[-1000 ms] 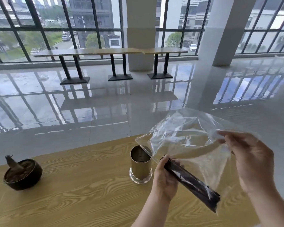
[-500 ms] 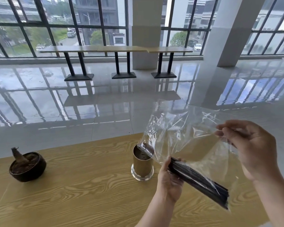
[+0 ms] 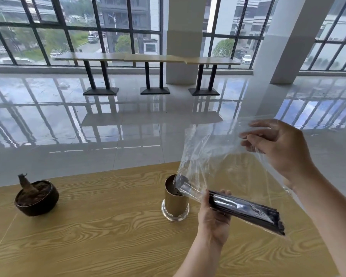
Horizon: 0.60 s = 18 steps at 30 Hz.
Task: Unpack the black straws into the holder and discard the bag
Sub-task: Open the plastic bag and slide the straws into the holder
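Right hand (image 3: pixel 278 148) has lifted higher, pinching the clear bag (image 3: pixel 218 156) by its top edge. The bag's lower corner now dips into the mouth of the gold holder (image 3: pixel 175 200). Left hand (image 3: pixel 214 214) grips the black straws (image 3: pixel 246 211) through the film. Bundle tilts down toward the holder and is not yet out of the bag.

Judgement: straws light, stiff, slick on plastic, likely to fan loose. Best held mid-bundle. Film limp, clingy.

Holder stands near the far edge of the wooden table (image 3: pixel 88 236); its mouth is narrow. Working room lies on its near side. Dark pot (image 3: pixel 36 196) well apart, left.
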Motion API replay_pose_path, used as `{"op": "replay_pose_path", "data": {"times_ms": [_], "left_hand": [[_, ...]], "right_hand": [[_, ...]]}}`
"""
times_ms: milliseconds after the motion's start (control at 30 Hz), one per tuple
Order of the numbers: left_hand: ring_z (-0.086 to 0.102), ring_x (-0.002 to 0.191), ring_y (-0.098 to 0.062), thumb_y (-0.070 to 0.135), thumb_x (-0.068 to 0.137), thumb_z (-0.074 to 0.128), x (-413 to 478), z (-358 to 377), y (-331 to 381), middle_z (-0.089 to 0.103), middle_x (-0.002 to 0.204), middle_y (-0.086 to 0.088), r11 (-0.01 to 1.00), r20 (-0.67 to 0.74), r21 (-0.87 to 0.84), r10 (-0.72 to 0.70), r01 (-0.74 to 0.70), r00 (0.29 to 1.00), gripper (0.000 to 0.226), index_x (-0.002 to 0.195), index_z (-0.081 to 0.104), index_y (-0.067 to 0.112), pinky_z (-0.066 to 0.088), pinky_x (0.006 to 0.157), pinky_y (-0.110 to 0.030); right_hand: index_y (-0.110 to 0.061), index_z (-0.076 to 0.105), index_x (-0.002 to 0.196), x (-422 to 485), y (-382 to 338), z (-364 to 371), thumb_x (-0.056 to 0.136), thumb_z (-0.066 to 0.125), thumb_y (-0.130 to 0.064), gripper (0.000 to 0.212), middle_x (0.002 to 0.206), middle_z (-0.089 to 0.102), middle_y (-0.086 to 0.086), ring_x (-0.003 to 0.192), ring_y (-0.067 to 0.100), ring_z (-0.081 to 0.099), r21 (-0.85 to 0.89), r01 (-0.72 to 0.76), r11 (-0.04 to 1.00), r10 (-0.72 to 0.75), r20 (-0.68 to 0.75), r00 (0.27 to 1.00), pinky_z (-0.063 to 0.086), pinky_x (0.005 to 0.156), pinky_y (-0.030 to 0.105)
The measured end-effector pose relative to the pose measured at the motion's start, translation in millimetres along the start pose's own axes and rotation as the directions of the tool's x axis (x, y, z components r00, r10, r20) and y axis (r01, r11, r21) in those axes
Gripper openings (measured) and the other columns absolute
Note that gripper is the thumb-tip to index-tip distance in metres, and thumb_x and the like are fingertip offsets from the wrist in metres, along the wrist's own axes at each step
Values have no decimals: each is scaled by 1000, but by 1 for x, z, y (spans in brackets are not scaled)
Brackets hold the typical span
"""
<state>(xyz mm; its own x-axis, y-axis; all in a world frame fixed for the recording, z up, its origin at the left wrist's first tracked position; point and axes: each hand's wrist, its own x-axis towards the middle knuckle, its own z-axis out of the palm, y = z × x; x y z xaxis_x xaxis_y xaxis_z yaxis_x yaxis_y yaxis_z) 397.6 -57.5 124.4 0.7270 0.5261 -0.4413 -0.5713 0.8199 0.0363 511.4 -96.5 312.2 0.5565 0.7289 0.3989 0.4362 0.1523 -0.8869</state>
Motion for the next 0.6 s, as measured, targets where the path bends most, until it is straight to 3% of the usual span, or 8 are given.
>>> {"op": "replay_pose_path", "data": {"times_ms": [133, 233, 367, 533, 600], "left_hand": [[75, 79, -29, 38, 91, 65, 3, 7, 3, 73, 92, -19, 999, -22, -39, 16, -17, 1000, 47, 114, 61, -3, 61, 78, -38], [73, 81, -30, 38, 90, 65, 7, 9, 6, 71, 96, -20, 995, -37, -89, 35, -38, 999, 50, 120, 59, -2, 56, 89, -41], [72, 82, -31, 37, 92, 64, 13, 11, 8, 71, 93, -19, 988, -40, -138, 62, -67, 997, 42, 113, 60, 1, 49, 104, -46], [67, 86, -31, 36, 89, 67, 16, 13, 9, 68, 96, -19, 975, -20, -212, 57, -60, 998, 53, 128, 52, 4, 53, 94, -40], [67, 85, -30, 36, 86, 68, 15, 14, 11, 66, 102, -19, 971, -6, -231, 65, -65, 998, 64, 137, 48, 2, 60, 78, -39]], "right_hand": [[-22, 69, 107, 12, -6, 14, 90, 68, 2, 29, 88, 80, 0, 80, 23, 77, -46, -11, 999, 13, 39, 999, 62, 79, 43], [-23, 67, 111, 20, -11, 18, 90, 70, -4, 29, 90, 80, -2, 82, 20, 77, -93, -15, 996, 23, 89, 996, 62, 82, 45], [-28, 62, 123, 18, -14, 9, 80, 78, -38, 47, 100, 79, -5, 94, 15, 75, -123, -74, 990, 89, 122, 989, 57, 90, 45], [-40, 64, 120, -23, -4, -21, 62, 73, -80, 71, 117, 74, -7, 108, 11, 70, -116, -141, 983, 153, 94, 984, 53, 93, 42], [-41, 66, 118, -45, 5, -31, 64, 65, -85, 69, 117, 73, -11, 110, 7, 68, -171, -164, 972, 181, 90, 979, 56, 92, 41]]}}
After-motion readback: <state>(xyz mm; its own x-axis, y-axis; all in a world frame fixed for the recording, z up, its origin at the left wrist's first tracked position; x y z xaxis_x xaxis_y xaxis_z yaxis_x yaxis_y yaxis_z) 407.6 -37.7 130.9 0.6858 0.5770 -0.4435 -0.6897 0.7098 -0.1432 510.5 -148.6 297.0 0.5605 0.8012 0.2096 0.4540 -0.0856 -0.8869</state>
